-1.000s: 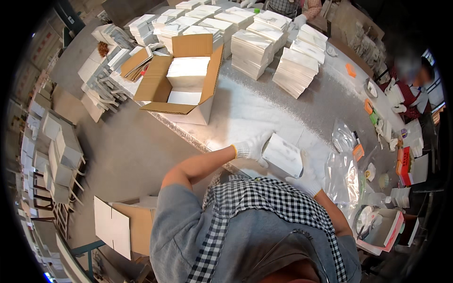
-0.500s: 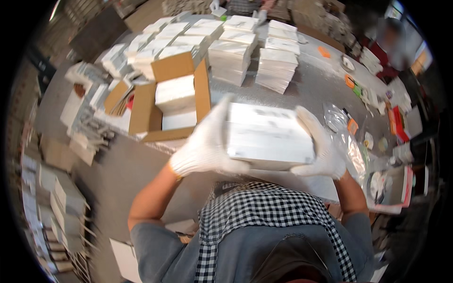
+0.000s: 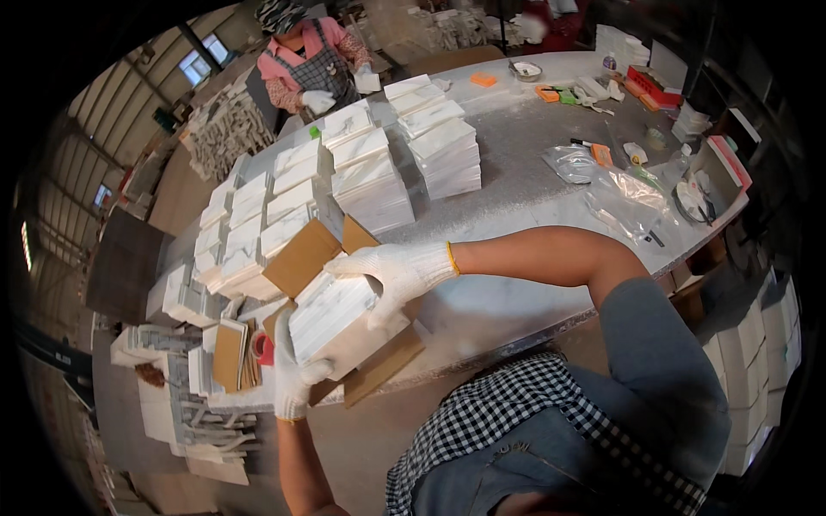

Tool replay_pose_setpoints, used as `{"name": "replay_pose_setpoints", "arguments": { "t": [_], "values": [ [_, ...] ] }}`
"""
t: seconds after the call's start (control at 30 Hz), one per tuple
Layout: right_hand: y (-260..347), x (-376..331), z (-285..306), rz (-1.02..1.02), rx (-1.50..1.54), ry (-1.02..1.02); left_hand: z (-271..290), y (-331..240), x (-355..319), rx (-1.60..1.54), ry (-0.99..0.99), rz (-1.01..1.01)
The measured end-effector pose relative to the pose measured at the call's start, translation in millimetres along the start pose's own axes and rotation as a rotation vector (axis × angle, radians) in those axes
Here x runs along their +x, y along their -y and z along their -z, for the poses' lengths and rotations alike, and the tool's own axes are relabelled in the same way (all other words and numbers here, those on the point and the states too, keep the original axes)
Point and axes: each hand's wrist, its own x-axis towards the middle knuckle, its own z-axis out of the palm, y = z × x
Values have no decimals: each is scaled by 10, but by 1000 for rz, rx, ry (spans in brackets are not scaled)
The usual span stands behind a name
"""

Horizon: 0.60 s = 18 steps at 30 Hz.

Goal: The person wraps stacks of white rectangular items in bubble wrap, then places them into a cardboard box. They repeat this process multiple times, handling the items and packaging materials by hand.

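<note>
A stack of white marble-look tiles [image 3: 331,314] is gripped between my two white-gloved hands, tilted over an open cardboard box [image 3: 303,258]. My left hand [image 3: 298,371] holds its near left end, thumb bent over the edge. At the far right end, my right hand [image 3: 391,273] wraps round the stack with fingers and thumb spread along it. Box flaps stand up behind the tiles, and another flap sticks out below them toward me. The tiles and my hands hide the inside of the box.
Tall tile stacks [image 3: 370,176] stand in rows behind the box. Folded cardboard [image 3: 231,354] and a red tape roll [image 3: 262,348] lie to its left. Clear plastic bags [image 3: 624,193] and a white tray [image 3: 723,176] are at right. A co-worker [image 3: 314,64] stands across the table.
My hands have carried the tile stack leftward from in front of me to over the cardboard box. The view has turned, and the co-worker now shows more fully.
</note>
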Motion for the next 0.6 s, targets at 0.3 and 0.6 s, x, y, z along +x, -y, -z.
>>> {"name": "replay_pose_setpoints", "arguments": {
  "t": [0.3,0.6],
  "values": [
    [-190,166,-131,-39,-205,113,236,607,94,440,-19,-27],
    [-247,248,-280,-46,-264,182,319,711,-15,610,-17,-118]
  ]
}}
